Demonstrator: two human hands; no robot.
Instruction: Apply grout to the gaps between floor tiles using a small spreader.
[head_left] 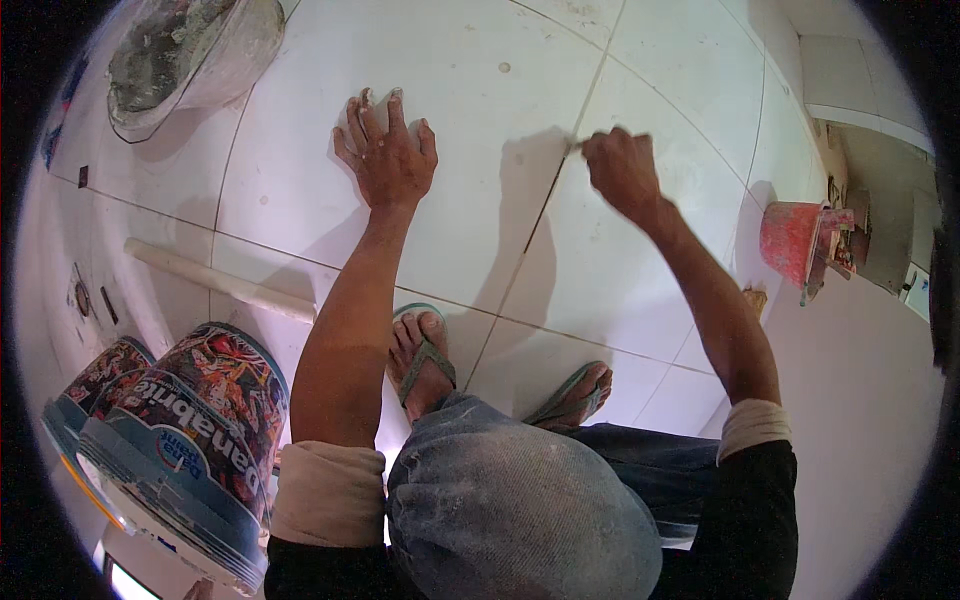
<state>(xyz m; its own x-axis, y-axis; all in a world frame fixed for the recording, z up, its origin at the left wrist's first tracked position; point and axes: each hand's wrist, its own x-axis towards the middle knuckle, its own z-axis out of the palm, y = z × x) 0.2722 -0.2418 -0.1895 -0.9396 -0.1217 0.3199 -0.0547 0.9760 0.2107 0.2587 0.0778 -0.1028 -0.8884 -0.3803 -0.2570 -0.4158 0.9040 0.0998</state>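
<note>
1. Head view: a dark tile joint (pixel 543 208) runs below and left of the right hand (pixel 625 170), curled tight around a small tool (pixel 574 148), too blurred to identify, its tip near the joint.
2. An arm's shadow (pixel 525 170) falls across that joint.
3. The left hand (pixel 390 165) rests spread on white tile (pixel 460 200), left of it.
4. Sandalled feet (pixel 425 365) stand nearby; a pale rod (pixel 220 280) lies left.
5. Printed tubs (pixel 215 385) bearing white lettering stand lower left.
6. A grey-crusted bucket (pixel 235 65) sits upper left, a red bucket (pixel 788 240) right.

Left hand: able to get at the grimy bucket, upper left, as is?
Likely yes: the left hand is spread, apparently empty, and I see only floor tiles between it and the bucket. A lean may be needed.
</note>
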